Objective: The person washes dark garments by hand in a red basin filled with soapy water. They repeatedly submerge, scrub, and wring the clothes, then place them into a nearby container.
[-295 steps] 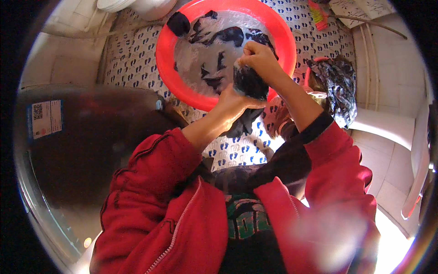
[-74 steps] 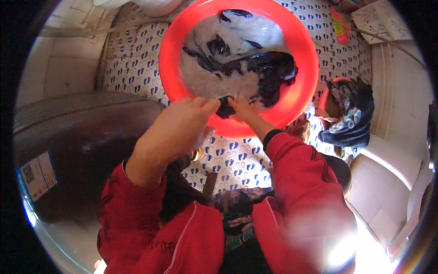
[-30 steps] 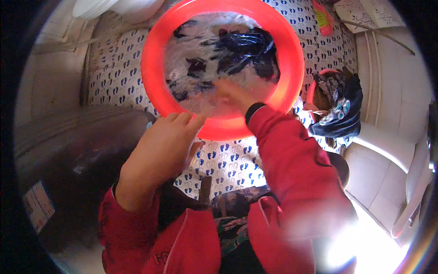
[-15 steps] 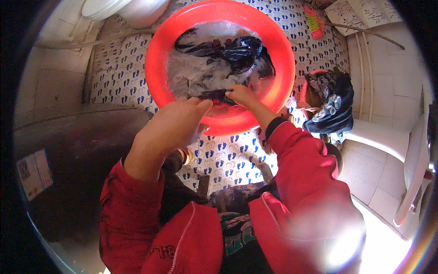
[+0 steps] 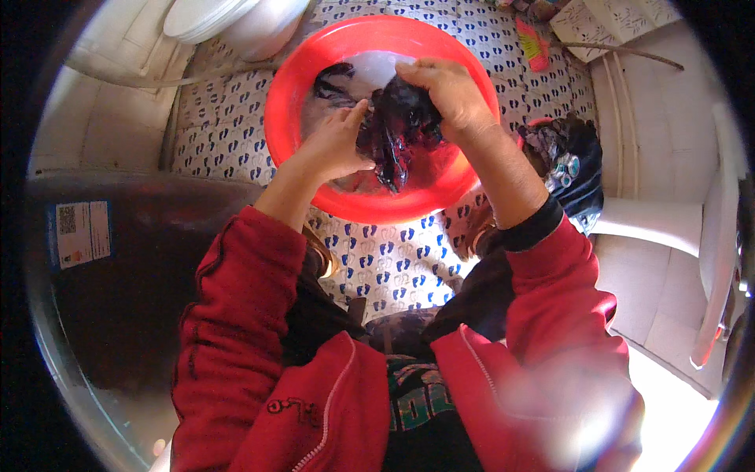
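Nearest, the red jacket (image 5: pixel 244 275) sleeves reach forward from the lower edge, with a dark, glossy appliance (image 5: pixel 157 330) to the left. Beyond the lap lies the footprint-patterned floor (image 5: pixel 403 259), and on it stands the red basin (image 5: pixel 384 208), its near rim just past the knees.

Both hands are now over the basin. The left hand (image 5: pixel 334 148) is wide, thumb and fingers parted at the near-left edge of the wet dark cloth (image 5: pixel 401 118); whether it touches, I cannot tell. The right hand (image 5: pixel 456 96) is curled closed on the cloth's upper right part.

Half a second ago the left hand was back by the near rim and dark fabric lay spread in the water; now a bunched mass stands between the hands, a narrow end pointing toward the person. I take this to mean the handling has turned to gathering up one bundle. Whether its lower end is clear of the water is not plain.

Farther in, another dark piece (image 5: pixel 334 82) lies at the basin's far left. Past the basin on the right is a heap of garments (image 5: pixel 586 169); farthest off are a white vessel (image 5: pixel 263 31) and a pink-bristled broom (image 5: pixel 532 47).
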Action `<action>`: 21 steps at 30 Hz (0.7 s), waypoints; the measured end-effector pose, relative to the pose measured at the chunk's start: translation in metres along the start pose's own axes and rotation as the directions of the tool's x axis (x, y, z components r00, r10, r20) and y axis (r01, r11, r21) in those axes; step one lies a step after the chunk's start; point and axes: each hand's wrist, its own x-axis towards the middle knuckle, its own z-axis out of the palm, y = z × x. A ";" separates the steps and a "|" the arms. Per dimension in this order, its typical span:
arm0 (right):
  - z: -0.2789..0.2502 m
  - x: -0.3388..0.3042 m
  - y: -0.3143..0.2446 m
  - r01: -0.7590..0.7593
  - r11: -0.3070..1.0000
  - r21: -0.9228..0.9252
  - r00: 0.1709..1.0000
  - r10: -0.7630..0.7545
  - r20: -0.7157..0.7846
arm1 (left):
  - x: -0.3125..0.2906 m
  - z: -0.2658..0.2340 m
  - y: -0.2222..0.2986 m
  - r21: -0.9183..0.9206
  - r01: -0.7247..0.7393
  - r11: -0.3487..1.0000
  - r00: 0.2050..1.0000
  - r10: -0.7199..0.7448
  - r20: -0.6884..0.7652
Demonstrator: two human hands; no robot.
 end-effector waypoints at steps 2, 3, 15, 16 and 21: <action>-0.003 -0.001 -0.014 0.066 0.997 -0.046 0.998 -0.065 0.019 | 0.009 0.007 0.004 -0.080 0.028 0.996 0.999 -0.032 -0.044; -0.002 -0.002 -0.024 0.098 0.995 -0.034 0.995 -0.097 0.021 | 0.013 0.010 0.007 -0.122 0.041 0.992 0.997 -0.049 -0.064; -0.054 0.004 -0.059 0.220 0.972 0.084 0.975 -0.215 -0.061 | 0.032 0.003 0.042 -0.964 0.257 0.073 0.905 -0.368 0.213; -0.056 0.022 -0.031 0.276 0.950 0.147 0.956 -0.256 -0.140 | 0.032 0.011 0.033 -0.948 0.315 0.045 0.874 -0.403 0.271; -0.097 0.046 0.067 -0.072 0.894 -0.443 0.965 -0.050 -0.257 | 0.032 0.059 -0.004 -0.893 0.449 0.021 0.780 -0.497 0.381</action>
